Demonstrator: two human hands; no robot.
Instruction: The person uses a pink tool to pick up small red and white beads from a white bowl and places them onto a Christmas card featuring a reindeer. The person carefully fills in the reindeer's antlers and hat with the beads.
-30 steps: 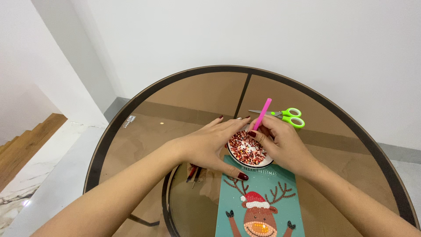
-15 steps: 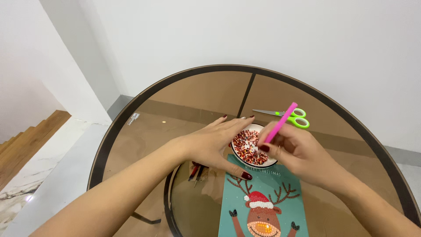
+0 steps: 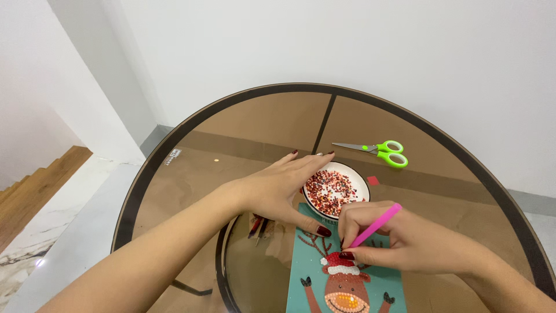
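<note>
On the round glass table [image 3: 243, 133] by the white wall, the left hand [image 3: 284, 185] lies flat and open, steadying the bead dish [image 3: 354, 174], while the right hand [image 3: 399, 243], fingers pinched shut on the pink pen [image 3: 379, 223], tips it onto the reindeer canvas [image 3: 347, 284]; best kept upright and pressed gently.

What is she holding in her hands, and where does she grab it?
The right hand pinches a pink pen near its lower end, above the tip. The left hand holds nothing; it rests against the white dish of beads.
</note>
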